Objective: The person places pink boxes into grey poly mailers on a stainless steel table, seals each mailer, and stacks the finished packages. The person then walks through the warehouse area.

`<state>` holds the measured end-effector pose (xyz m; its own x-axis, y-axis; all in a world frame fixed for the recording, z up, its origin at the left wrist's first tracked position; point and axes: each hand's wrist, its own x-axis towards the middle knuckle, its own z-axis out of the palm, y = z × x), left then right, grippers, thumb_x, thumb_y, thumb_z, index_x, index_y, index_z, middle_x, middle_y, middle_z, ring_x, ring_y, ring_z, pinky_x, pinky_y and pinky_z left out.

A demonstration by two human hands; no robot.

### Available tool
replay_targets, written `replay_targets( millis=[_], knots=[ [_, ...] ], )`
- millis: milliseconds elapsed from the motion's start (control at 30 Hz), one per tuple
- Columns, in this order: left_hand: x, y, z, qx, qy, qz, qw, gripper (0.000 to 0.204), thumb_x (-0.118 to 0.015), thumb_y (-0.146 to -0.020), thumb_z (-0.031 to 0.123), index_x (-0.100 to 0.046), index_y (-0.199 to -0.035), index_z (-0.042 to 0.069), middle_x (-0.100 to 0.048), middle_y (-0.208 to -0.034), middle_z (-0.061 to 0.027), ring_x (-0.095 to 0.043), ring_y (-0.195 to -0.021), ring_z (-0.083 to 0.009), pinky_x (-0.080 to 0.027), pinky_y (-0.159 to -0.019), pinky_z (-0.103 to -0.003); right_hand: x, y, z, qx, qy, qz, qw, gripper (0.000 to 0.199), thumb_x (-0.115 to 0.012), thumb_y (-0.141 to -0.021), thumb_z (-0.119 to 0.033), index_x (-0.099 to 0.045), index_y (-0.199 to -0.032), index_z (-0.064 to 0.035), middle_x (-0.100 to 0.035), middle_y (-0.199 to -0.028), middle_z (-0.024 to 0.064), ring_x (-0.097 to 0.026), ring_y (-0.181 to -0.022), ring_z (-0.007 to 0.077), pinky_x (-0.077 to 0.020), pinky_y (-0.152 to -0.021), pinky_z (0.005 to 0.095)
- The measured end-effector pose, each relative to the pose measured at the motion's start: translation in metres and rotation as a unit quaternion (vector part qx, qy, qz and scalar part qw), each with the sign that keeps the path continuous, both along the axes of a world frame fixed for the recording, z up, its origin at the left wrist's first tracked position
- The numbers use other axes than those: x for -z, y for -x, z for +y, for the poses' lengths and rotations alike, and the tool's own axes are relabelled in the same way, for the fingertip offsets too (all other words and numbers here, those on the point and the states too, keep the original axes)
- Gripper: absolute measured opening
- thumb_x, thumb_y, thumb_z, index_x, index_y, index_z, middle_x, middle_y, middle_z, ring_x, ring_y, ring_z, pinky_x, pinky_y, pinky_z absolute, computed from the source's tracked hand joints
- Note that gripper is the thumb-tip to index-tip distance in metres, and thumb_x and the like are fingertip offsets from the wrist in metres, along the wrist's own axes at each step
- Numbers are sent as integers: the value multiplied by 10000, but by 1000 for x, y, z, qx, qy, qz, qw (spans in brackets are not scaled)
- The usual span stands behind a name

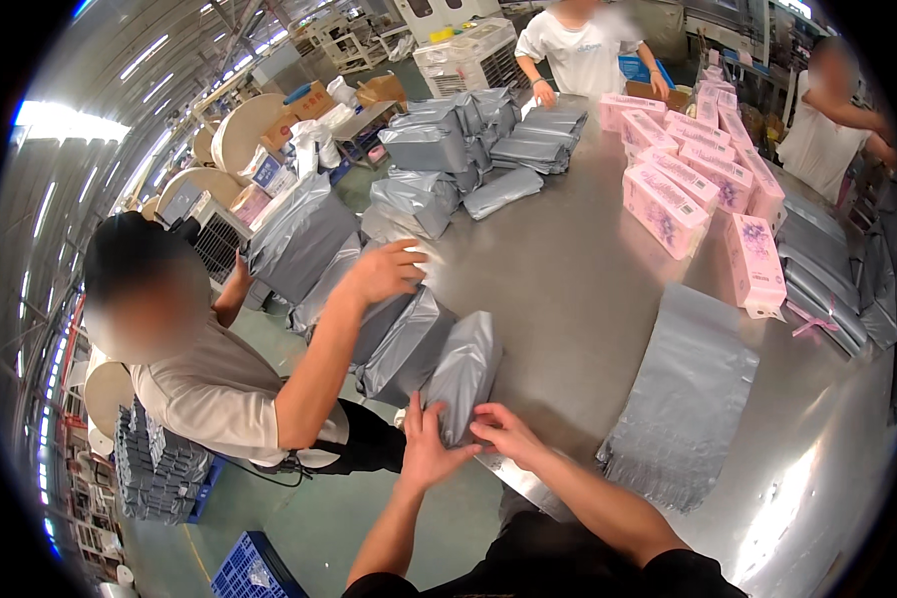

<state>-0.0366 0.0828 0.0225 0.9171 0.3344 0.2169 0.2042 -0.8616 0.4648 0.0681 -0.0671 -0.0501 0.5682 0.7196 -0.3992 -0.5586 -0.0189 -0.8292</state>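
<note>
A filled grey plastic mailing bag (467,364) stands at the table's near left edge, in front of a row of similar bags. My left hand (431,448) grips its left side, fingers along the film and thumb at the near end. On the right, my right hand (506,436) has its fingers bent against the bag's near right corner, thumb close to them. What lies inside the bag is hidden. A flat stack of grey mailing bags (683,399) rests on the metal table (568,299) to the right of my hands.
Pink tissue packs (668,204) are heaped at the far right, beside folded grey bags (817,269). More filled grey bags (424,145) crowd the far left. A co-worker (229,379) reaches in close from my left; others stand beyond. A blue pallet (254,568) lies below.
</note>
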Motion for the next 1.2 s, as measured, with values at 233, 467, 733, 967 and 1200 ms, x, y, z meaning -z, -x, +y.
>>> replay_targets(
  millis=[233, 467, 733, 967, 1200],
  knots=[
    [-10, -26, 33, 6, -79, -42, 996, 710, -814, -687, 217, -560, -1316, 7, -601, -1291, -240, -573, -1199, -446, -464, -1021, -509, 32, -5, -53, -34, -22, -86, 995, 499, -675, -997, -382, -602, -1381, -71, -695, -1136, 37, -657, -1009, 117, -515, -861, 306],
    [-18, -13, 63, -66, -35, -222, 972, 672, -749, -790, 98, -525, -1415, -6, -548, -1432, -255, -510, -1354, -411, -393, -1143, -477, 22, -113, -289, 174, 127, -244, 946, 299, -728, -958, -215, -697, -1205, -49, -735, -964, 27, -696, -861, 118, -560, -758, 300],
    [10, -43, -83, 126, 38, -95, 987, 536, -712, -912, 275, -590, -1379, 43, -561, -1411, -260, -545, -1303, -434, -464, -1042, -507, -42, -303, -492, 345, 613, -383, 599, 602, -720, -883, -490, -662, -1277, -39, -707, -1196, 208, -677, -1112, 367, -520, -982, 454],
    [63, -206, -259, 324, 266, -40, 907, 666, -755, -885, 165, -475, -1456, -30, -499, -1477, -292, -468, -1396, -443, -393, -1140, -506, 12, -383, -536, 334, 497, -207, 773, 1002, -901, -622, -612, -619, -1298, 71, -693, -1238, 261, -679, -1165, 362, -526, -984, 433],
    [167, -491, -411, 193, 586, 150, 773, 729, -659, -985, 400, -394, -1539, 6, -534, -1472, -190, -491, -1374, -286, -390, -1149, -395, 71, -386, -512, 460, 409, -315, 722, 871, -891, -701, -523, -614, -1257, 87, -688, -1188, 253, -675, -1095, 333, -517, -958, 422]
  ],
)
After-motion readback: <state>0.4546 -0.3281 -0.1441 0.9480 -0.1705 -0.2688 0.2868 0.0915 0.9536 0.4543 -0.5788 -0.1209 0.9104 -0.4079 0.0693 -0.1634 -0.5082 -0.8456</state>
